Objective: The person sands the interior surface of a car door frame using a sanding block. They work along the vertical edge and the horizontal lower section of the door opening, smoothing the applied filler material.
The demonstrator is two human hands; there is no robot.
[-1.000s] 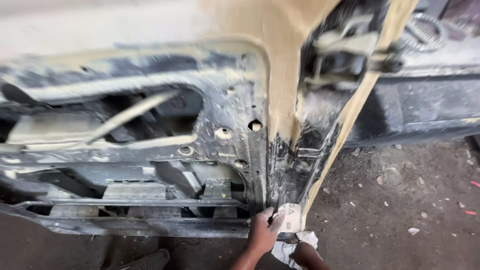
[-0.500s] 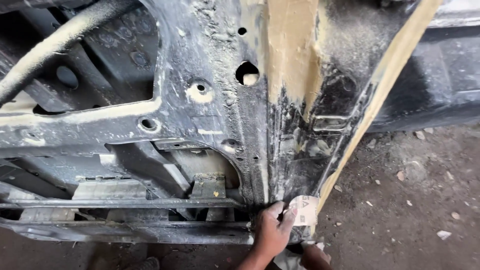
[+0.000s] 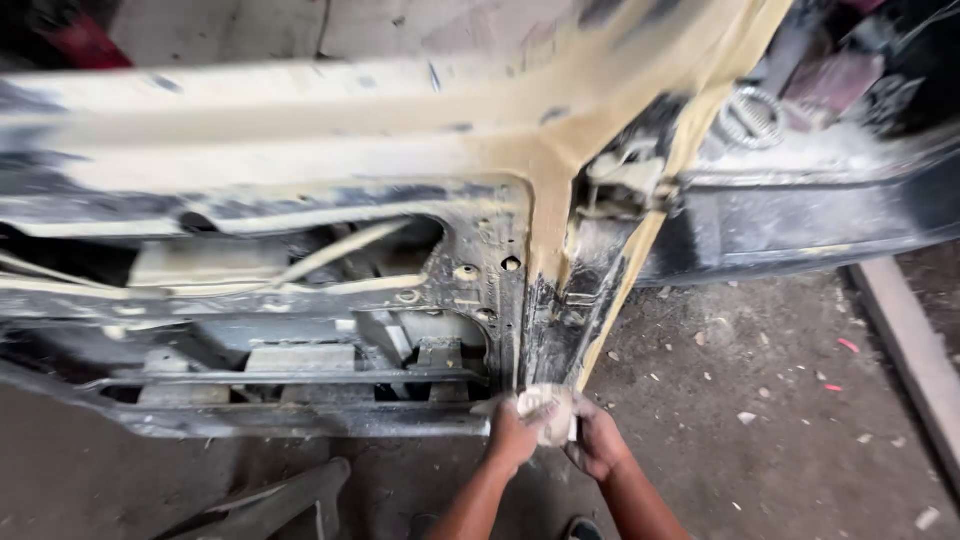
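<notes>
Both hands are on a folded pale sanding sheet (image 3: 545, 412) at the bottom corner of the stripped car door (image 3: 480, 300) — left hand (image 3: 512, 438) and right hand (image 3: 597, 445) pinching it from either side. Looks light and floppy, best gripped by the edges. Dusty concrete floor (image 3: 760, 420) underneath — cramped, gritty workshop.

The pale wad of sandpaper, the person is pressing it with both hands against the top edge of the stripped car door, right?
Not the top edge. The head view shows both hands, left hand and right hand, holding the pale wad against the bottom corner of the stripped car door, just above the dirt floor.
</notes>
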